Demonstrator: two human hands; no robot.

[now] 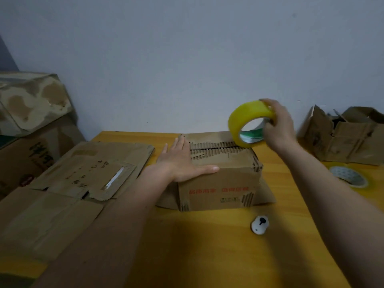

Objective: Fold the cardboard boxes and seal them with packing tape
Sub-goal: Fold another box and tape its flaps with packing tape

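On the yellow table (207, 256) before you, your left hand (182, 163) lies flat, fingers spread, pressing the folded cardboard box (220, 179); beyond it, your right hand (278, 125) grips the yellow tape roll (247, 117), its lower edge at the box's top seam.

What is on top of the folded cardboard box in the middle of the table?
The left hand lies flat on the box, and the yellow tape roll, gripped by the right hand, touches its top seam. The box's inside is covered.
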